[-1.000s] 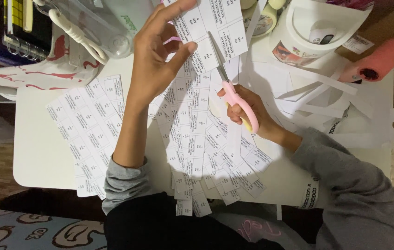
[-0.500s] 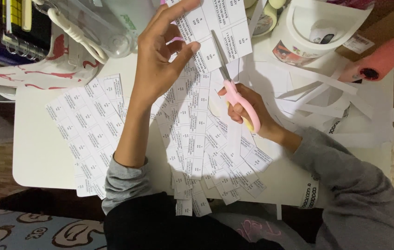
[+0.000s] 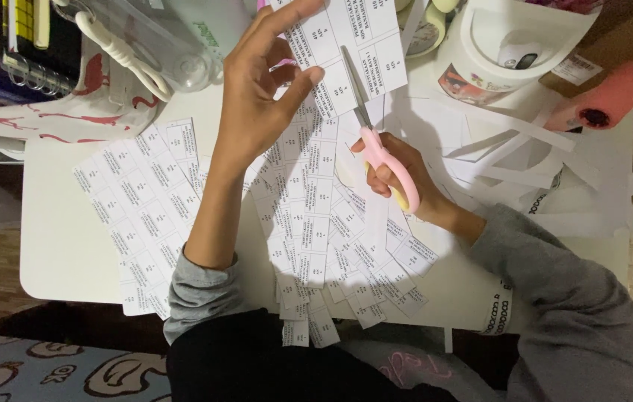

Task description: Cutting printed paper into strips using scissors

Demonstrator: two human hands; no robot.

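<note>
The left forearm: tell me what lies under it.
Under the left forearm lie printed label strips and a printed label sheet, spread on the white table. Whatever sits directly beneath the arm is covered.

The scissors (image 3: 376, 141) have cut further up the label sheet (image 3: 353, 45) (slightly shifted right).

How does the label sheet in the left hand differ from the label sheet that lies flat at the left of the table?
The held sheet is lifted off the table, pinched by the left hand; the flat sheet rests on the white table, untouched. Pink-handled scissors in the right hand are cutting into the held sheet; the flat sheet looks uncut. Both are white paper printed with a grid of small labels.
</note>
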